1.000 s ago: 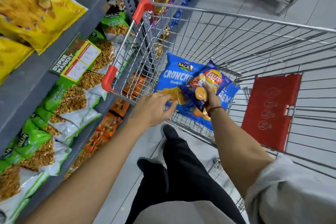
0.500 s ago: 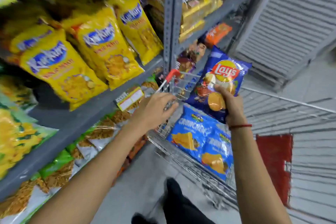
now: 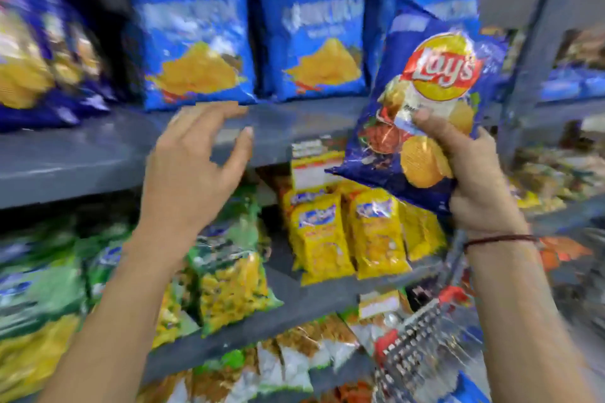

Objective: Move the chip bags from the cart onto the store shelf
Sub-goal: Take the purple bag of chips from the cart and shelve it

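Note:
My right hand [image 3: 471,180] grips a dark blue Lay's chip bag [image 3: 425,101] by its lower part and holds it upright in front of the grey upper shelf [image 3: 82,157]. My left hand [image 3: 193,167] is raised with fingers spread and nothing in it, hovering at the front edge of that shelf. Behind it stand light blue chip bags [image 3: 193,39] in a row. A corner of the wire cart [image 3: 422,347] with its red bumper shows at the lower right; its contents are blurred.
Dark blue chip bags [image 3: 29,52] fill the shelf's left end. On the shelf below stand yellow snack bags [image 3: 347,232] and green bags [image 3: 229,271]. A grey upright post [image 3: 540,52] bounds the shelf bay on the right. The frame is motion-blurred.
My view swung up from the cart to the upper shelf. My right hand lifted the Lay's bag out of the cart to shelf height. My left hand left the cart's rim and rose.

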The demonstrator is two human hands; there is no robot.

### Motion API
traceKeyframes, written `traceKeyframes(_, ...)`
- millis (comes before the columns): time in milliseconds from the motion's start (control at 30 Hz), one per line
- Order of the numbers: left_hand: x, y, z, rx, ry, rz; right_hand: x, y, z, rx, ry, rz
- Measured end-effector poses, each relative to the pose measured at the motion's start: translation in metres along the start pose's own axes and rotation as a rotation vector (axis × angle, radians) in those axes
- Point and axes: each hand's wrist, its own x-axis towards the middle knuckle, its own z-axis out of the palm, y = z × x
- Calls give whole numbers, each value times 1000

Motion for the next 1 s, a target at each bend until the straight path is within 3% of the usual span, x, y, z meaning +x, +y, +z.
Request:
traceKeyframes(167,-18,-71,-73,271,23,-235,12,6,116,112,-234,-32)
traceKeyframes(333,-32,-106,-116,432,-80,-392,10,24,225,126,-448,-42)
traceKeyframes(533,-48,-123,-132,562,-150,-409,4,63,324,38,-557,-2)
traceKeyframes(833,-55,-132,-126,591,-147,-380,-7,103,379,-171,-538,31)
traceKeyframes(1000,-57,-133,-123,598,-114,-361,-9,105,373,-457,-559,-25)
